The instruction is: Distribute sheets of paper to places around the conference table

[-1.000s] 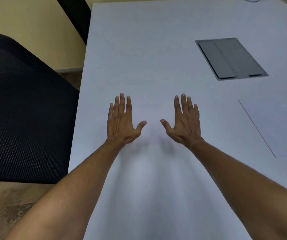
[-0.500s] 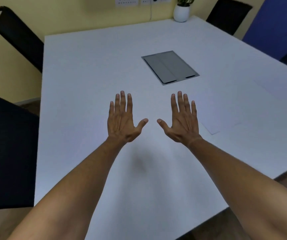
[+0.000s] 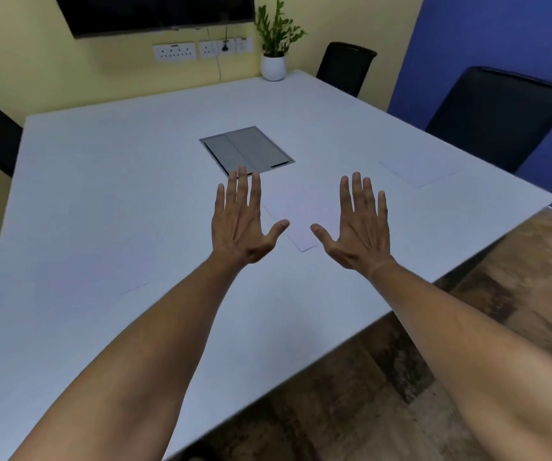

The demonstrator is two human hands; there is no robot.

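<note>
Head view, the only one. The left hand [image 3: 239,221] and the right hand [image 3: 361,227] are stretched out above the white conference table [image 3: 108,201], palms down, fingers straight and slightly spread, thumbs turned toward each other; neither holds anything, and whether either touches the tabletop cannot be told. A sheet of paper [image 3: 296,221] lies flat on the table between the two hands, its near corner showing at about 6 o'clock of the gap between the thumbs and its right part hidden behind the right hand. Its long axis appears to run from about 5 o'clock to 11 o'clock, toward the grey cable hatch [image 3: 246,151] at the table's centre, though its far edge is faint. A second sheet [image 3: 419,169] lies at about 2 o'clock of the right hand, near the table edge in front of a black chair [image 3: 497,118], its long side roughly along that edge. A faint line [image 3: 133,289] at 8 o'clock of the left hand may be the edge of another sheet; this is uncertain. A potted plant [image 3: 273,48] stands at the far edge. As a judgement, such a sheet is very light, limp and thin, clings to a smooth top and creases easily; it is best slid to an edge or lifted at a corner, then pinched between thumb and fingers.
</note>
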